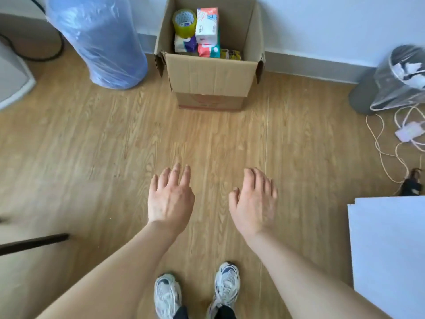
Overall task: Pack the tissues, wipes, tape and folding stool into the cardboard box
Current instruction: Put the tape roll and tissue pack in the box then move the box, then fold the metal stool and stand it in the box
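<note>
An open cardboard box (209,74) stands on the wooden floor against the far wall. Inside it lie a yellowish tape roll (184,23), a white and coral tissue pack (207,25), a purple and white pack (185,44) and a coral and teal wipes pack (208,51). A yellow and black item (231,54) shows at the box's right inside edge. No folding stool can be made out. My left hand (170,199) and my right hand (254,203) hover palm down over the floor, well short of the box, fingers apart and holding nothing.
A tall cylinder wrapped in blue plastic (99,40) stands left of the box. A grey bin with a clear liner (391,81) sits at the right wall, with a white charger and cables (409,132) beside it. A white board (391,249) lies at lower right. A dark bar (32,244) juts in from the left.
</note>
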